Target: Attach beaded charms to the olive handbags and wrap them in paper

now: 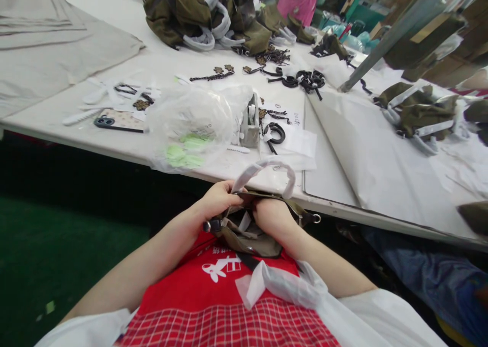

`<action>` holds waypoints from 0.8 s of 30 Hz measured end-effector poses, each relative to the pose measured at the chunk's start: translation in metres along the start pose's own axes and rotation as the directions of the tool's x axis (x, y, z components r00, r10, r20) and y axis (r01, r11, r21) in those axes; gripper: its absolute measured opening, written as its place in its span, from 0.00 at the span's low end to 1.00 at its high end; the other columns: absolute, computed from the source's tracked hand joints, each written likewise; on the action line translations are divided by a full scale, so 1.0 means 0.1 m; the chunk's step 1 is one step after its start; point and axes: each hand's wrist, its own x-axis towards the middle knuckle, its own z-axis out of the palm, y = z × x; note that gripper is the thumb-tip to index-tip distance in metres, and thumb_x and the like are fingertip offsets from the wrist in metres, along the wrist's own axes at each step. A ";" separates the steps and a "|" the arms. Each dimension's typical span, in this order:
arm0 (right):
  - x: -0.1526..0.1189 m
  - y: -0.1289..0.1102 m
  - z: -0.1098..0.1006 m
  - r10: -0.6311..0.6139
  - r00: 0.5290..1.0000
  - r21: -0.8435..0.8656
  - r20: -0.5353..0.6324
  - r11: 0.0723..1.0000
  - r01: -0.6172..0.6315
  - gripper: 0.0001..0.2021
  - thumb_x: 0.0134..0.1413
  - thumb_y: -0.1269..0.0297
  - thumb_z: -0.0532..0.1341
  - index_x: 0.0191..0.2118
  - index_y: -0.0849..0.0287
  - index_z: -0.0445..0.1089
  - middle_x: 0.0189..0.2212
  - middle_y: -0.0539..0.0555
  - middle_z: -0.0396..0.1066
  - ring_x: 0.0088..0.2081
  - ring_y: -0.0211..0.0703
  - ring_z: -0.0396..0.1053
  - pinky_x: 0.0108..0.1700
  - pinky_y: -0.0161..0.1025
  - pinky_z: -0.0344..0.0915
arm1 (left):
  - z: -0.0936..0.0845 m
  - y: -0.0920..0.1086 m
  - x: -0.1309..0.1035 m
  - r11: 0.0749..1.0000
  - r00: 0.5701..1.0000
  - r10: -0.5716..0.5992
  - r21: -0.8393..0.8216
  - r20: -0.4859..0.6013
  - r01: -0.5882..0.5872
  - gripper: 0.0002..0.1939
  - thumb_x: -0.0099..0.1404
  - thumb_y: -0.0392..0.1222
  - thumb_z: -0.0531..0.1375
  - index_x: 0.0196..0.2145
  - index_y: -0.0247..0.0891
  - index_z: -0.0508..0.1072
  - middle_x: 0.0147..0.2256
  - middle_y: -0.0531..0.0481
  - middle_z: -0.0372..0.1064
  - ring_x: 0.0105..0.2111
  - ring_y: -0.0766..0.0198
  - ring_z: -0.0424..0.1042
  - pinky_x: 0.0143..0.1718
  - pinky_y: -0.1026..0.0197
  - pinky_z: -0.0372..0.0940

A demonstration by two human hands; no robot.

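Holding an open olive-brown fabric bag point(263, 246) by the white bench point(46, 121).
Head view: the left hand point(221, 198) is pinching the bag's rim between its fingers; the right hand point(272, 216) is reaching inside, its fingers' state impossible to tell.

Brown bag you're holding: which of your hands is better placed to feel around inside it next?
Probably the right hand: its fingers are out of sight inside the open bag. The left hand grips the bag's edge beside the handle, so it seems better for steadying.
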 end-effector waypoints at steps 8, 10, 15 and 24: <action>-0.04 -0.02 0.06 -0.217 0.969 0.092 -0.117 0.969 0.228 0.14 0.65 0.64 0.51 0.47 0.57 0.72 0.43 0.58 0.74 0.41 0.46 0.72 0.44 0.39 0.65 | -0.01 -0.02 0.03 0.997 0.999 -0.024 -0.069 -0.036 0.021 0.13 0.39 0.36 0.65 0.28 0.34 0.76 0.21 0.54 0.72 0.23 0.65 0.68 0.28 0.63 0.61; -0.03 -0.05 0.08 -0.271 0.956 0.071 -0.114 0.957 0.280 0.13 0.65 0.66 0.51 0.48 0.58 0.71 0.43 0.58 0.73 0.42 0.45 0.72 0.44 0.38 0.65 | -0.01 -0.02 0.04 0.996 0.998 -0.031 -0.080 -0.059 0.027 0.13 0.39 0.36 0.65 0.28 0.34 0.76 0.21 0.54 0.71 0.22 0.65 0.67 0.26 0.63 0.60; 0.00 -0.08 0.12 -0.305 0.947 0.037 -0.098 0.950 0.310 0.12 0.64 0.63 0.53 0.49 0.60 0.68 0.45 0.59 0.71 0.40 0.45 0.72 0.41 0.37 0.66 | 0.00 -0.03 0.06 0.994 0.994 -0.057 -0.095 -0.094 0.048 0.14 0.38 0.36 0.65 0.27 0.34 0.75 0.20 0.55 0.70 0.21 0.67 0.66 0.25 0.64 0.59; 0.05 -0.13 0.15 -0.354 0.933 0.054 -0.057 0.933 0.357 0.10 0.62 0.67 0.54 0.45 0.61 0.69 0.43 0.59 0.72 0.41 0.46 0.73 0.43 0.38 0.67 | -0.02 -0.05 0.10 0.996 0.995 -0.033 -0.088 -0.095 0.025 0.12 0.37 0.34 0.62 0.25 0.35 0.75 0.19 0.55 0.69 0.22 0.65 0.66 0.26 0.63 0.58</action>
